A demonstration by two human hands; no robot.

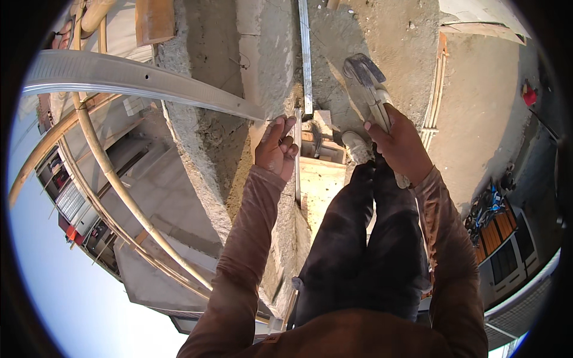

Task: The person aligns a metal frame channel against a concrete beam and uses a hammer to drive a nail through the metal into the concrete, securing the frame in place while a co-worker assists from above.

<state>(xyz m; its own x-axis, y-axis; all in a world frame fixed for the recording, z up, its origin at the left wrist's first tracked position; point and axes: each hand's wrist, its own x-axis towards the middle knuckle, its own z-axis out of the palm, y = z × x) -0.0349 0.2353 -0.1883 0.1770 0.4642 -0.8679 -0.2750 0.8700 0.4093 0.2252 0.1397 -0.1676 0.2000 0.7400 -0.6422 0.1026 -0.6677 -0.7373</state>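
With twelve o'clock lying straight ahead of the person, I'm seeing the hammer (375, 108) sitting between one and two, its dark, forked head pointing away. The right grip (404, 142) is clamping around its pale handle. The left grip (274, 150), just off the middle toward eleven, is curling its fingers beside the tip of the long metal strip (146, 79); I cannot tell whether they are pinching it, or something small, or nothing.

What is worrying me most is that strip. It is running out toward ten o'clock with no support that I'm making out near its tip, so a loose hold or a knock could be letting it swing or slide toward the bamboo poles (119, 186) at nine, past the rough concrete edge (194, 156). Bare fingers are also lying close to its thin edge, so a sudden slip could be cutting them.

The hammer is bringing its own risk: a stray swing toward eleven could be catching the left fingers, and a slackening hold could be dropping the head near the shoe (356, 146) at two. Footing is looking cramped too, with the wooden block (325, 186) sitting close at three.
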